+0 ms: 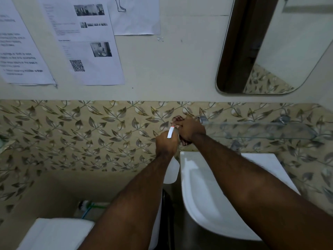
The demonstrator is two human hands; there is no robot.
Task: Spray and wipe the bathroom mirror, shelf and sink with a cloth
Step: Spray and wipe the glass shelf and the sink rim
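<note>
the mirror (281,42) hangs upper right, the white sink (201,195) sits low right, and the glass shelf (261,129) runs along the leaf-patterned wall (90,132) between them. the spray bottle (171,173) is held upright just left of the sink's back corner, the left hand (166,143) clamped round its neck, nozzle toward the cloth (177,120). the right hand (191,129) is bunched tight on that reddish cloth at the shelf's left end. this looks like the spraying step; next likely calls for sweeping the cloth rightward along the glass with light pressure.
</note>
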